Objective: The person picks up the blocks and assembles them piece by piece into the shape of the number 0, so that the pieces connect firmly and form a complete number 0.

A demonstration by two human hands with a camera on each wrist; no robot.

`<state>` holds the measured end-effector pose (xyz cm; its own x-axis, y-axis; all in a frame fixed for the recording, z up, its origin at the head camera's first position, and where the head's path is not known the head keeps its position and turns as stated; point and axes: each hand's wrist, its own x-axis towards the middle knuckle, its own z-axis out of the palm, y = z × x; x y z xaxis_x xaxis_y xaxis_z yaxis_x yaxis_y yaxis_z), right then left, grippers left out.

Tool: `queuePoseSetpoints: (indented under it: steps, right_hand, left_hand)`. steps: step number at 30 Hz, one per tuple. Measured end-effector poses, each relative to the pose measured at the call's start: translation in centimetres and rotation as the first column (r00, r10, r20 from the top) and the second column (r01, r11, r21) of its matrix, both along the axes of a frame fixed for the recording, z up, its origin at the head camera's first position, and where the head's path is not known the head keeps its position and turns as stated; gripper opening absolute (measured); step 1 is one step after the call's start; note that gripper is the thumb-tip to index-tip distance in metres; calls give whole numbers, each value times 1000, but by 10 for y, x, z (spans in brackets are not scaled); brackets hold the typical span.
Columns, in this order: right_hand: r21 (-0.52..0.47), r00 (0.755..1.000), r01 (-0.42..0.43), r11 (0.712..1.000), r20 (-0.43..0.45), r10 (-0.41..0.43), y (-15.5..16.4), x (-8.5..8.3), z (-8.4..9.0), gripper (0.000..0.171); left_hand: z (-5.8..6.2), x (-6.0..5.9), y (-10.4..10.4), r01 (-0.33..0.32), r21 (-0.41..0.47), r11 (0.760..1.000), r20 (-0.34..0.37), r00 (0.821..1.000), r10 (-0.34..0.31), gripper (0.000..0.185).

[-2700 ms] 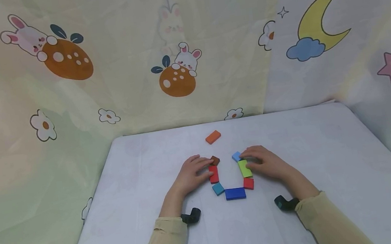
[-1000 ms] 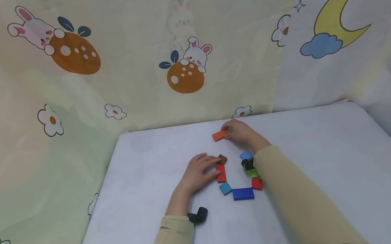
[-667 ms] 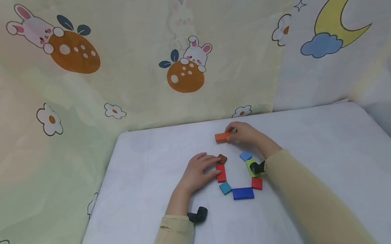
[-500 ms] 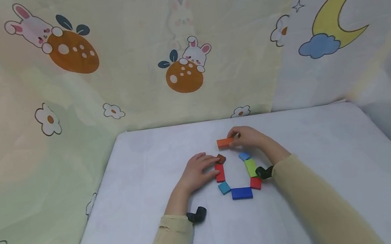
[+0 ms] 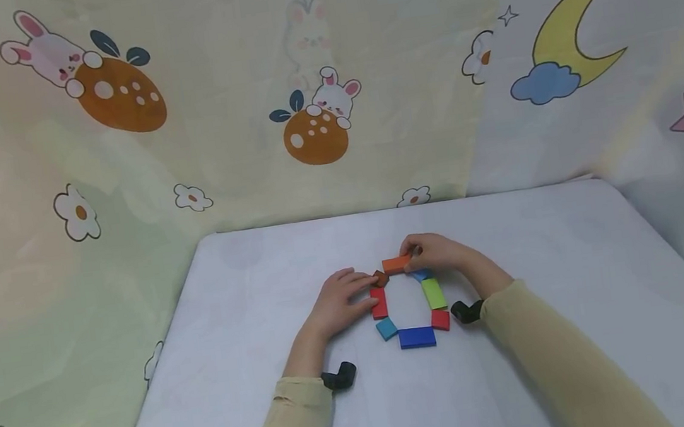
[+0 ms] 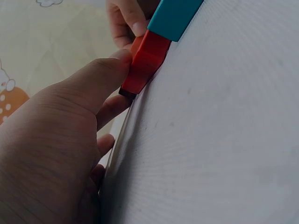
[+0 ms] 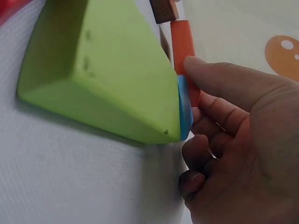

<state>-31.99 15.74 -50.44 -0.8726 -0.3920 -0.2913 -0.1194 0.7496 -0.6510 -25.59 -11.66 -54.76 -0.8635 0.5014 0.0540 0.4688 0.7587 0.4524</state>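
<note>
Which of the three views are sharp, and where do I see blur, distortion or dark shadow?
Head view: evenly lit, sharp on the ring of blocks, wide-angle bending at the edges. Left wrist view: the left hand fills the corner in dark shadow, the red block soft. Right wrist view: the green block looms stretched and huge, the right hand shaded.

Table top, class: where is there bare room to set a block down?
Bare cloth lies between the ring of blocks and the table edges, left, right and behind. It is crowded where the right hand holds the orange block beside the left hand.
</note>
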Motion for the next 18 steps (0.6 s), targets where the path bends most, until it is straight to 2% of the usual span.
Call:
queuePoseSetpoints:
  steps: [7, 11, 18]
  right_hand:
    - [13, 1000, -29, 1000, 1, 29, -1, 1, 2, 26]
    - [22, 1000, -20, 1000, 5, 20, -3, 0, 1, 21]
    - [15, 1000, 3, 1000, 7, -3, -5, 1, 0, 25]
  left_hand:
    - [0, 0, 0, 6, 6, 1000, -18, 1000, -6, 48]
    - [0, 0, 0, 3, 4, 1000, -19, 1000, -3, 49]
    - [0, 0, 0, -8, -1, 1000, 1, 1000, 8, 50]
